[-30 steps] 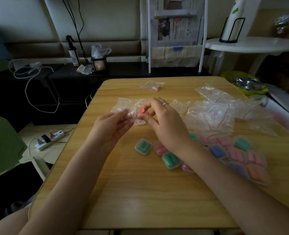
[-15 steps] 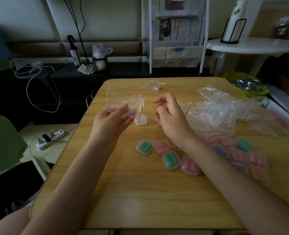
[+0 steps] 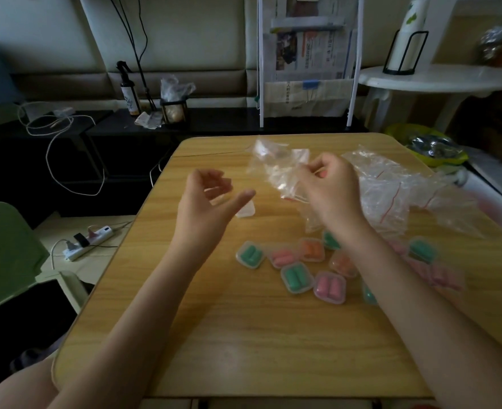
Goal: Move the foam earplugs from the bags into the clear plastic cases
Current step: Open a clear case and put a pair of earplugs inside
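Right hand (image 3: 331, 190): fingers curled and pinching a crumpled clear bag (image 3: 276, 166), held above the bench (image 3: 244, 335); a pink earplug (image 3: 321, 173) shows inside the curled fingers. Left hand (image 3: 205, 202): fingers apart and loosely bent, holding nothing, raised over the bench. An empty-looking clear case (image 3: 245, 209) sits on the bench just behind the left thumb. Filled cases (image 3: 294, 267) holding green, pink and orange plugs lie clustered near the right forearm. A heap of clear bags with red seal lines (image 3: 391, 196) lies to the right of the right hand.
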Available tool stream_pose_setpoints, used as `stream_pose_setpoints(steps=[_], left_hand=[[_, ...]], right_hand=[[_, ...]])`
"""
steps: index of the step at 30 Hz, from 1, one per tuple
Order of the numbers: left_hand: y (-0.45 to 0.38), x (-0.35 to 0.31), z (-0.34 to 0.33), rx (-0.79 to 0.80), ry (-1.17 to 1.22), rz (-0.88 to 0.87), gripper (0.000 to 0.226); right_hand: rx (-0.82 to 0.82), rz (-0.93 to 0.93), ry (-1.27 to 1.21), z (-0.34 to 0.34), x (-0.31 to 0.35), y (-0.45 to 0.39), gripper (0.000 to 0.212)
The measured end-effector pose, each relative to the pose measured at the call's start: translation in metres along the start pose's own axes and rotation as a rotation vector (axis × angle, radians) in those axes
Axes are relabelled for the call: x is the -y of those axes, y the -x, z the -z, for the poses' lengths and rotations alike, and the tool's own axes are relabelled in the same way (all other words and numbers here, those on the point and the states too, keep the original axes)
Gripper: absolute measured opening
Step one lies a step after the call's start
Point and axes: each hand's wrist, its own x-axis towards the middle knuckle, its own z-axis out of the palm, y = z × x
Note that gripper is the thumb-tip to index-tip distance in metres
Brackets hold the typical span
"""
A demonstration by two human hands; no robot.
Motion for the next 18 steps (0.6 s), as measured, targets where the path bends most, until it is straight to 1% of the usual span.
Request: stream_pose_setpoints(steps=[2,3,5,8,11,13,16,18], left_hand=[[0.000,0.006,-0.002,0.010,-0.435,-0.172,0.064],[0.001,0.008,-0.004,0.048,-0.568,-0.213,0.065],[0.000,0.013,-0.007,0.160,-0.688,-0.228,0.064],[-0.003,0.020,-0.009,0.298,-0.808,-0.260,0.058],[-0.007,0.026,-0.009,0.359,-0.859,-0.248,0.050],[-0.009,0.028,-0.009,0.371,-0.843,-0.237,0.044],[-0.007,0.024,-0.008,0.378,-0.775,-0.162,0.035],[-0.006,0.023,-0.009,0.347,-0.777,-0.166,0.031]], right_hand=[[-0.040,0.032,0.257,0.011,-0.007,-0.006,0.016],[-0.027,0.028,0.397,0.015,-0.011,-0.008,0.016],[-0.001,0.014,0.605,0.017,-0.018,-0.010,0.014],[-0.034,0.001,0.748,0.017,-0.020,-0.014,0.011],[-0.065,-0.006,0.813,0.017,-0.023,-0.017,0.021],[-0.061,0.010,0.825,0.017,-0.025,-0.018,0.022],[-0.028,0.037,0.703,0.018,-0.025,-0.016,0.021],[0.025,0.071,0.573,0.017,-0.020,-0.013,0.019]])
